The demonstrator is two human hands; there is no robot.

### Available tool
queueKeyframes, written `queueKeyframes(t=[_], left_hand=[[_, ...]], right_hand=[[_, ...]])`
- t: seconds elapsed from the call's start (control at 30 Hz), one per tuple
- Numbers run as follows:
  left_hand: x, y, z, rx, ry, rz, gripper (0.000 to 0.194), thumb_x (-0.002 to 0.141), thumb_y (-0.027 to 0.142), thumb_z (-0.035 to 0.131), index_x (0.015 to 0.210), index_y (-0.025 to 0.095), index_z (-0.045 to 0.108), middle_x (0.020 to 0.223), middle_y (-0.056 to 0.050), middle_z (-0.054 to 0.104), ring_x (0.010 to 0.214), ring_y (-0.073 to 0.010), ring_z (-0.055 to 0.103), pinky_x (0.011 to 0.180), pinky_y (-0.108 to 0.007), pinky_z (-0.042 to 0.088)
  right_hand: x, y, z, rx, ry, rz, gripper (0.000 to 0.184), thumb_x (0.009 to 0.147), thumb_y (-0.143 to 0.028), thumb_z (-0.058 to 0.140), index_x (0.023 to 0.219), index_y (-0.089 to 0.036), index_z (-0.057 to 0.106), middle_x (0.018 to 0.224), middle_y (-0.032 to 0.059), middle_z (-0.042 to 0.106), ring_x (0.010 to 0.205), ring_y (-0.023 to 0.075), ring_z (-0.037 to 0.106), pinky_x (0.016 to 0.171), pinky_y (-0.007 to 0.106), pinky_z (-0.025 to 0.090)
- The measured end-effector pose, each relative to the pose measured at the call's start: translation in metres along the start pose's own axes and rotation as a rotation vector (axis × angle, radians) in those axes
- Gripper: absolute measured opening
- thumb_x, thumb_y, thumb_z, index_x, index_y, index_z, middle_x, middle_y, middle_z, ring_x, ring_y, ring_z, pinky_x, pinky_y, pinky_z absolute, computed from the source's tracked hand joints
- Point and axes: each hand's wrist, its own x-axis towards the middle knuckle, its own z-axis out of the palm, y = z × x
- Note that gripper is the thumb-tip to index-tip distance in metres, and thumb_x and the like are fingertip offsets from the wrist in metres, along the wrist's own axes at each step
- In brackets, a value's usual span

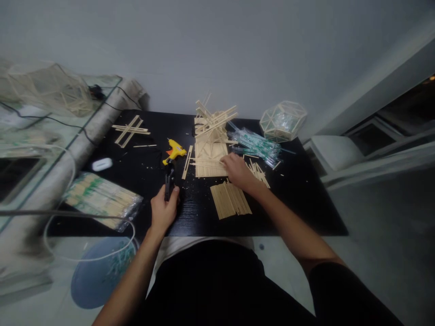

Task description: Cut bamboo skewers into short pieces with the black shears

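My left hand (164,208) is closed around a slim black hand tool (169,179), blurred, so its exact kind cannot be told. Just beyond it lies a yellow glue gun (175,151). My right hand (235,169) reaches over a flat panel of wooden sticks (204,172), its fingers closed at the end of thin wooden sticks (209,161) lying across the panel. Behind rises a loose pile of crossed sticks (214,124). Closer to my body is a neat row of sticks (231,200). Short loose sticks (257,172) lie right of my right hand.
On the black table's left are crossed sticks (131,130), a white case (102,164) and a bagged stick pack (103,199). Green-and-clear wrappers (258,146) and a stick-built polyhedron (283,120) stand at right. A blue bin (91,280) and white cable (73,260) are at lower left.
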Motion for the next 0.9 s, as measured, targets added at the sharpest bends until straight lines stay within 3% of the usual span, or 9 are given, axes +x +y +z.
queueKeyframes(t=[0.1, 0.17, 0.23, 0.37, 0.47, 0.57, 0.67, 0.77, 0.9], left_hand=[[0.0, 0.002, 0.0, -0.001, -0.002, 0.001, 0.03, 0.093, 0.047, 0.058, 0.081, 0.021, 0.062, 0.057, 0.003, 0.06, 0.049, -0.0137, 0.055, 0.052, -0.023, 0.042], [0.0, 0.004, 0.001, -0.003, -0.003, 0.008, 0.029, 0.093, 0.047, 0.058, 0.08, 0.021, 0.062, 0.057, 0.003, 0.06, 0.05, -0.0138, 0.055, 0.052, -0.023, 0.042], [0.0, 0.005, 0.001, 0.003, -0.005, 0.015, 0.029, 0.093, 0.047, 0.058, 0.08, 0.021, 0.062, 0.056, 0.003, 0.059, 0.05, -0.0139, 0.055, 0.052, -0.023, 0.042], [0.001, 0.004, 0.0, 0.032, -0.006, 0.016, 0.029, 0.093, 0.047, 0.058, 0.081, 0.021, 0.062, 0.056, 0.003, 0.06, 0.049, -0.0136, 0.055, 0.052, -0.023, 0.042], [0.0, 0.002, 0.001, 0.048, 0.0, 0.02, 0.029, 0.093, 0.046, 0.059, 0.08, 0.02, 0.062, 0.056, 0.003, 0.059, 0.049, -0.0135, 0.054, 0.052, -0.023, 0.041], [0.0, 0.001, 0.001, 0.068, 0.007, 0.025, 0.029, 0.093, 0.047, 0.059, 0.082, 0.02, 0.062, 0.057, 0.004, 0.058, 0.049, -0.0135, 0.054, 0.053, -0.024, 0.041], [0.0, -0.001, 0.001, 0.097, 0.006, 0.03, 0.031, 0.093, 0.048, 0.057, 0.082, 0.02, 0.062, 0.057, 0.004, 0.058, 0.049, -0.0132, 0.053, 0.053, -0.023, 0.04], [-0.001, -0.003, 0.001, 0.128, -0.004, 0.045, 0.032, 0.094, 0.049, 0.057, 0.082, 0.02, 0.062, 0.056, 0.004, 0.058, 0.048, -0.0125, 0.052, 0.052, -0.023, 0.039], [-0.002, -0.004, 0.002, 0.14, -0.005, 0.075, 0.031, 0.094, 0.048, 0.057, 0.082, 0.02, 0.062, 0.055, 0.005, 0.057, 0.045, -0.0114, 0.051, 0.05, -0.022, 0.039]], right_hand=[[-0.018, -0.002, -0.014, 0.34, 0.224, 0.007, 0.019, 0.104, -0.019, 0.046, 0.103, -0.017, 0.065, 0.107, 0.0115, 0.067, 0.092, 0.0221, 0.066, 0.088, 0.038, 0.052], [-0.034, -0.005, -0.019, 0.561, 0.275, 0.051, 0.017, 0.105, -0.025, 0.049, 0.104, -0.019, 0.065, 0.102, 0.0072, 0.069, 0.076, 0.0173, 0.067, 0.076, 0.035, 0.056], [-0.052, -0.009, -0.022, 0.774, 0.289, 0.082, 0.019, 0.105, -0.032, 0.05, 0.106, -0.022, 0.067, 0.109, 0.0069, 0.071, 0.08, 0.0175, 0.072, 0.07, 0.033, 0.059], [-0.079, -0.017, -0.024, 1.003, 0.215, 0.137, 0.02, 0.102, -0.036, 0.058, 0.102, -0.025, 0.075, 0.111, 0.0065, 0.076, 0.104, 0.0222, 0.074, 0.083, 0.038, 0.064], [-0.09, -0.024, -0.026, 1.154, 0.187, 0.21, 0.016, 0.099, -0.033, 0.062, 0.098, -0.024, 0.075, 0.103, 0.0058, 0.078, 0.095, 0.021, 0.073, 0.082, 0.039, 0.063], [-0.091, -0.033, -0.022, 1.272, 0.263, 0.309, 0.01, 0.09, -0.033, 0.073, 0.092, -0.023, 0.07, 0.08, 0.0005, 0.073, 0.073, 0.0159, 0.067, 0.071, 0.032, 0.058], [-0.089, -0.042, -0.013, 1.331, 0.291, 0.4, 0.024, 0.078, -0.031, 0.084, 0.089, -0.022, 0.066, 0.063, -0.0076, 0.055, 0.056, 0.0096, 0.053, 0.056, 0.025, 0.047], [-0.086, -0.05, -0.003, 1.366, 0.24, 0.463, 0.029, 0.076, -0.035, 0.085, 0.094, -0.021, 0.068, 0.059, -0.0109, 0.042, 0.049, 0.0066, 0.04, 0.048, 0.022, 0.035], [-0.085, -0.056, 0.006, 1.384, 0.191, 0.488, 0.034, 0.08, -0.041, 0.081, 0.104, -0.019, 0.073, 0.057, -0.0113, 0.037, 0.047, 0.0063, 0.034, 0.046, 0.024, 0.028]])
